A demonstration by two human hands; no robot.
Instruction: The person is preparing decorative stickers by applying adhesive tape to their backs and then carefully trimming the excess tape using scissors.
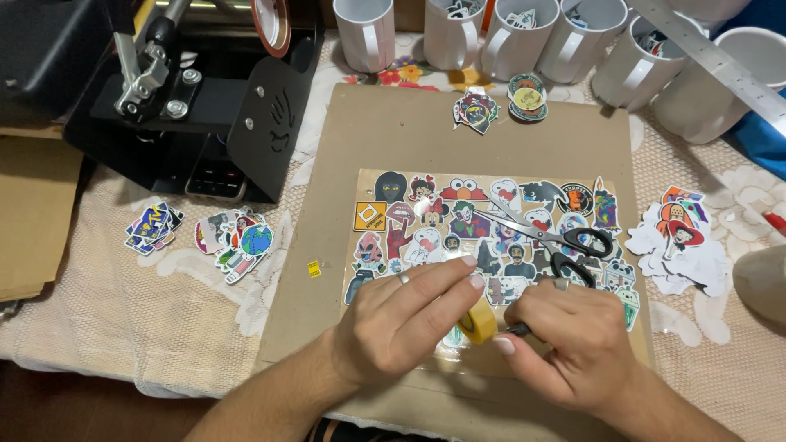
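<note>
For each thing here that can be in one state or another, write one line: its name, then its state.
yellow tape roll: held between both hands
left hand: gripping the roll
right hand: gripping the roll
scissors: blades open, lying on the sticker sheet
white mugs: upright, some holding cut stickers
mug press: empty

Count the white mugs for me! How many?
7, all along the top edge: four in the middle, three at right. More may sit out of view.
</note>
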